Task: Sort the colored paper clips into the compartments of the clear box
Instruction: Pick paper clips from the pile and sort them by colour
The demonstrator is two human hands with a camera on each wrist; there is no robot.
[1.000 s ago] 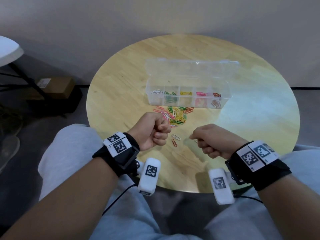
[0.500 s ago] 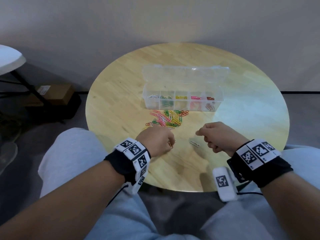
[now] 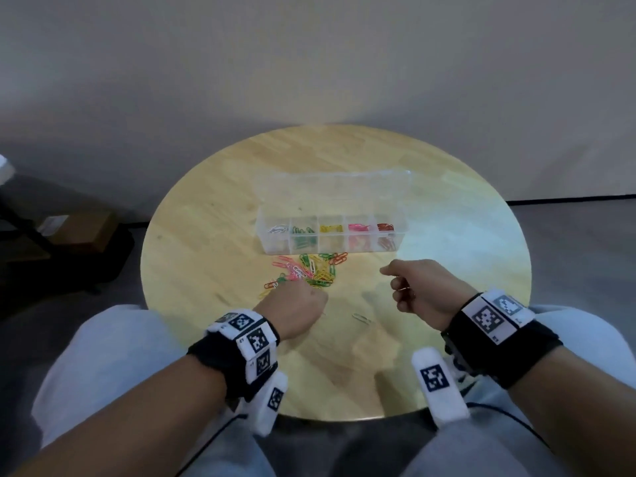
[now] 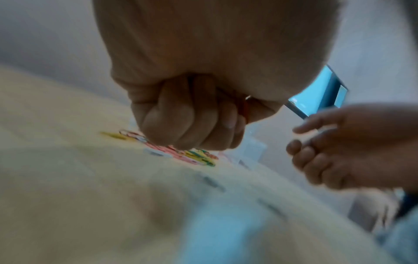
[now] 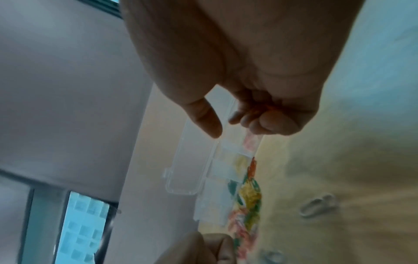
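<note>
The clear box point(image 3: 265, 235) stands open mid-table, lid back, with white, green, yellow, pink and red clips in separate compartments. In front of it lies the mixed clip pile point(image 3: 308, 270). My left hand point(image 3: 297, 306) is a fist at the pile's near edge; in the left wrist view a reddish clip point(image 4: 246, 109) shows between its curled fingers. My right hand point(image 3: 392, 280) hovers right of the pile, below the box's red end. Its fingers curl round orange-red clips point(image 5: 260, 107) while the thumb sticks out. A lone white clip point(image 3: 360, 317) lies between the hands.
The round wooden table point(image 3: 213, 235) ends just before my knees. On the floor to the left are a cardboard box point(image 3: 79, 228) and a dark stand. A plain wall stands behind the table.
The left hand turned palm-down and moved forward to the pile's near edge. The right hand rose from beside the lone white clip and moved toward the box. The camera tilted up.
</note>
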